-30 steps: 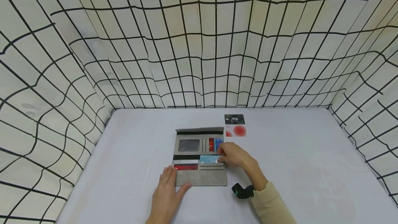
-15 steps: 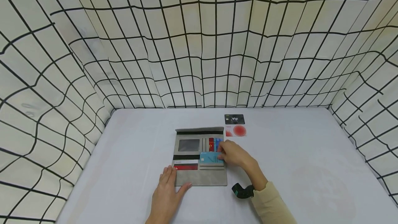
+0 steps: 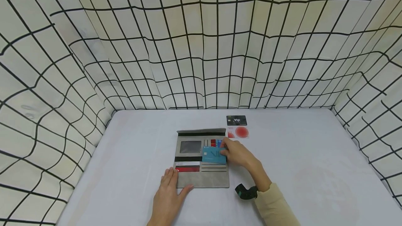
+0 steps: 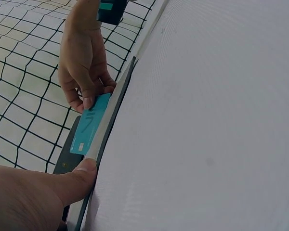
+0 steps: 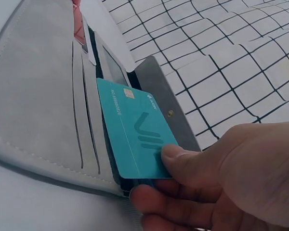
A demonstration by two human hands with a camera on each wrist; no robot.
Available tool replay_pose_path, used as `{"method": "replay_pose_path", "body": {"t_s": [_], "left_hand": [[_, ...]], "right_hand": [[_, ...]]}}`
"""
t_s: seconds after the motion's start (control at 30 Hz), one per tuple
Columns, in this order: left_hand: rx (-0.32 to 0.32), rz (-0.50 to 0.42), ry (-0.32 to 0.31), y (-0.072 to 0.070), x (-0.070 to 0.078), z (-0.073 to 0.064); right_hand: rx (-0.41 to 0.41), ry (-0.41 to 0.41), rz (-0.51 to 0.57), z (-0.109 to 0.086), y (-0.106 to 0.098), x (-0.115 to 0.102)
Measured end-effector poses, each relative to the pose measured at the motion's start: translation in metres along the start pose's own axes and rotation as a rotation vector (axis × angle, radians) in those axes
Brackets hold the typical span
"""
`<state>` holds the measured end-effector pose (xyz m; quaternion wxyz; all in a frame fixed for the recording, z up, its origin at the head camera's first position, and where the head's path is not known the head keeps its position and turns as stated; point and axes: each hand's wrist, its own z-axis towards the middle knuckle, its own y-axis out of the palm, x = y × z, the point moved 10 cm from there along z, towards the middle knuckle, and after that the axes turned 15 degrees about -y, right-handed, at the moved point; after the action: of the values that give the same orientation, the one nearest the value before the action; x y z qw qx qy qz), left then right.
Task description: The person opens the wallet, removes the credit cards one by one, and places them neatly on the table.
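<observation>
A grey wallet (image 3: 204,180) lies unfolded on the white table, its flap at the far side. My right hand (image 3: 240,154) pinches a teal card (image 3: 211,154) by its right end, thumb on top and fingers beneath. In the right wrist view, the whole face of the card (image 5: 130,130) shows, with its chip and printed mark, just above the slits of the lower card slots. My left hand (image 3: 168,193) rests at the wallet's lower left corner, fingers along the left edge and thumb on the near edge.
Red and white cards (image 3: 187,168) sit in the lower left slots, with red and blue cards (image 3: 213,143) in the upper right ones. A black Vip card (image 3: 237,120) and a white-and-red card (image 3: 238,132) lie behind. Netting (image 3: 201,58) surrounds the table.
The teal card has come up out of the lower right slot, drawn away toward the flap by the right hand. The left hand and the wallet have stayed in place.
</observation>
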<state>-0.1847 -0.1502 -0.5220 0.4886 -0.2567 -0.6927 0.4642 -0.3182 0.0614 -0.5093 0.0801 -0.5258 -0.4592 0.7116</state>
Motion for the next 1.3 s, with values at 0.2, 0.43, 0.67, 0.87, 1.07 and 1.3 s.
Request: {"method": "replay_pose_path", "body": {"t_s": [0.2,0.43,0.67,0.87,1.07,1.3], "left_hand": [[0.002,0.002,0.007,0.000,0.000,0.000],[0.015,0.014,0.009,0.000,0.001,0.000],[0.013,0.001,0.014,0.000,-0.001,0.000],[0.014,0.012,0.009,0.000,0.000,0.000],[0.006,0.025,-0.004,0.001,-0.001,0.000],[0.014,0.025,0.003,0.000,0.000,0.000]], "right_hand": [[0.019,0.007,0.086,-0.002,-0.005,0.006],[0.052,0.024,0.170,-0.006,-0.016,0.017],[0.060,0.092,0.271,-0.013,-0.024,0.033],[0.075,0.132,0.285,-0.020,-0.037,0.045],[0.086,0.146,0.256,-0.026,-0.046,0.057],[0.077,0.192,0.244,-0.031,-0.048,0.069]]}}
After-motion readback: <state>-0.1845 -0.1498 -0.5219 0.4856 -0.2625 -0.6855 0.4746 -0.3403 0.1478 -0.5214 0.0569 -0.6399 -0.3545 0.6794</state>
